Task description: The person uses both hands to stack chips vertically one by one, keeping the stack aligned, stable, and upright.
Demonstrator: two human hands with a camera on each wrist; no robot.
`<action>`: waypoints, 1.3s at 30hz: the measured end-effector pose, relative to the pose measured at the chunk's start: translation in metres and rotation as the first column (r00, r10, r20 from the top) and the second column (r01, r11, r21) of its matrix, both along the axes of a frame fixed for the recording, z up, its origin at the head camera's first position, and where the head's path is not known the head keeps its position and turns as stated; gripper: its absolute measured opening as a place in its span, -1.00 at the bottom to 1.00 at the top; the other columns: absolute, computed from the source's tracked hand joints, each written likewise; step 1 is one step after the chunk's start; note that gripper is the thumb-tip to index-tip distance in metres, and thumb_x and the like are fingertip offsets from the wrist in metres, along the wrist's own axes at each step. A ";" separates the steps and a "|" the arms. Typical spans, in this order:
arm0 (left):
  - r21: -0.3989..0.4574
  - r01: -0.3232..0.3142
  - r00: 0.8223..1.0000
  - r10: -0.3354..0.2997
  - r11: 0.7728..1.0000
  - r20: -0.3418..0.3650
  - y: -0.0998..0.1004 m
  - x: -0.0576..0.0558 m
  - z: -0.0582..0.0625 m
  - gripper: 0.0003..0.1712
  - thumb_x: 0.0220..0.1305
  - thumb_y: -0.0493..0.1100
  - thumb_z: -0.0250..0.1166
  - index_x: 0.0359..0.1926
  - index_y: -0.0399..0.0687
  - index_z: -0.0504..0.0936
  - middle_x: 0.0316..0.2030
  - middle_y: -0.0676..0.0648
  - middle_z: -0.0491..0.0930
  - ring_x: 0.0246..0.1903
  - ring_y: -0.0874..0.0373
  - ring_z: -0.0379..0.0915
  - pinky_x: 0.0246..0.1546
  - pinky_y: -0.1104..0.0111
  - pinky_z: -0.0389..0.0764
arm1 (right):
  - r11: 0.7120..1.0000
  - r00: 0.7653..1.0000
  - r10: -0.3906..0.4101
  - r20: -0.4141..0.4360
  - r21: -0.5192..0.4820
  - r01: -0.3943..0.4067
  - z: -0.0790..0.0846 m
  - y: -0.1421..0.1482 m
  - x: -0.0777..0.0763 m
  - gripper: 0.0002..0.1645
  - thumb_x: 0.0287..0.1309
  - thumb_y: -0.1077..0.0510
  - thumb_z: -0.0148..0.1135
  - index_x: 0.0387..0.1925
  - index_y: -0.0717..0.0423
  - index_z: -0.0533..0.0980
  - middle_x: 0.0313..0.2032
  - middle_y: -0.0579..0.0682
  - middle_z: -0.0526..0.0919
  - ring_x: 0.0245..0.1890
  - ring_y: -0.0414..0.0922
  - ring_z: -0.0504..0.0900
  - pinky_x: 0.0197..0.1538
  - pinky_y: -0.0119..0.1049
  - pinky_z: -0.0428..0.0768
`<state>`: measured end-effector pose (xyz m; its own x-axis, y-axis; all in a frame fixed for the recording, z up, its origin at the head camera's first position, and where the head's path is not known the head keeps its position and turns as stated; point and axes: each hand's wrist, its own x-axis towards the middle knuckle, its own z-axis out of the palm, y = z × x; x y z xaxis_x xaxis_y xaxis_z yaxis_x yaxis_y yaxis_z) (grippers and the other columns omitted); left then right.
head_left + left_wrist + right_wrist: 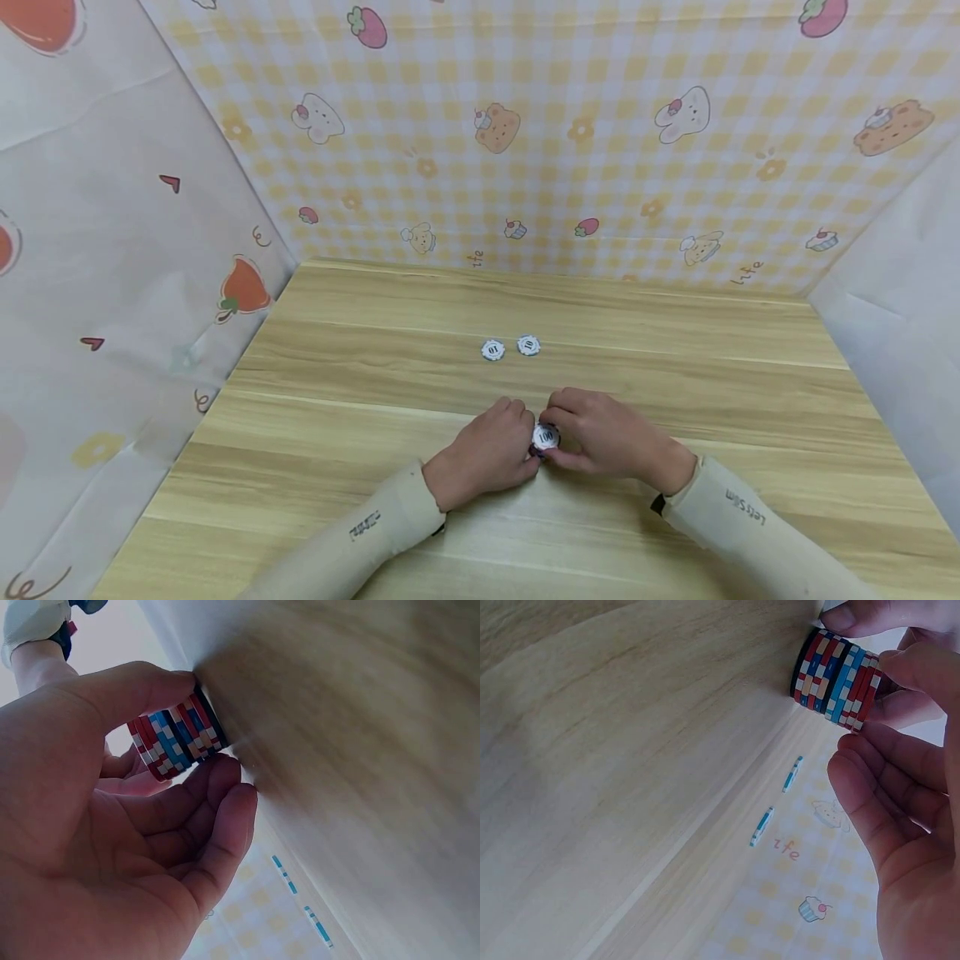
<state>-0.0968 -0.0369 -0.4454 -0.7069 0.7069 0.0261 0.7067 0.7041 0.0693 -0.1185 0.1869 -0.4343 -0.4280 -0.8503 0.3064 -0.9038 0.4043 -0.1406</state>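
A stack of poker chips (546,437) stands upright on the wooden table between the two hands, with a white "100" face on top. Its layers show dark, red, blue and white edges (836,677) in the right wrist view. My left hand (491,446) holds the stack low down, its thumb and curled fingers (225,776) beside the bottom chips. From the other side, my right hand (600,429) pinches the upper red and white chips between thumb and fingers. Farther back lie two loose chips marked 10, a left one (492,350) and a right one (528,345).
The wood-grain table (360,333) reaches back to a yellow checked cloth wall (450,192). A pale printed cloth (112,250) borders the left side, and another white cloth (892,275) hangs at the right.
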 end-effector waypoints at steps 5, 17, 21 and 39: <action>-0.003 0.011 1.000 -0.012 1.000 -0.019 -0.001 0.000 0.000 -0.60 0.43 0.11 0.46 -0.17 -0.18 0.72 -0.34 0.00 0.58 -0.34 0.17 0.36 -0.26 0.39 0.45 | 1.000 1.000 -0.005 0.017 -0.021 0.005 -0.001 0.001 0.000 -0.61 0.23 0.05 0.61 -0.05 0.22 0.72 -0.16 -0.07 0.66 -0.24 -0.27 0.57 -0.15 -0.36 0.67; -0.073 -0.005 0.999 0.008 0.997 0.046 -0.020 -0.014 0.002 -0.61 0.42 0.03 0.46 -0.11 -0.26 0.69 -0.27 -0.05 0.56 -0.26 0.09 0.43 -0.13 0.28 0.57 | 0.993 0.994 -0.079 0.077 0.089 0.072 -0.012 0.011 0.000 -0.52 0.28 -0.08 0.59 0.01 0.19 0.73 -0.12 -0.06 0.71 -0.14 -0.18 0.68 -0.01 -0.18 0.73; -0.061 -0.014 1.000 0.015 0.998 0.020 -0.027 -0.020 0.003 -0.66 0.43 -0.01 0.44 -0.15 -0.25 0.67 -0.33 -0.04 0.52 -0.30 0.08 0.39 -0.18 0.27 0.56 | 0.992 0.991 -0.091 0.102 0.093 0.081 -0.015 0.011 0.001 -0.56 0.29 -0.03 0.58 0.02 0.18 0.73 -0.13 -0.08 0.71 -0.15 -0.21 0.66 -0.01 -0.19 0.72; -0.053 -0.160 0.986 0.157 0.986 -0.063 -0.041 -0.077 0.004 -0.53 0.52 -0.03 0.33 0.01 -0.47 0.62 -0.14 -0.26 0.60 -0.15 -0.07 0.48 0.05 0.12 0.55 | 0.993 0.972 -0.118 0.204 0.049 0.110 -0.019 0.013 0.001 -0.67 0.33 0.07 0.58 0.02 0.14 0.74 -0.11 -0.14 0.71 -0.17 -0.27 0.63 -0.05 -0.26 0.69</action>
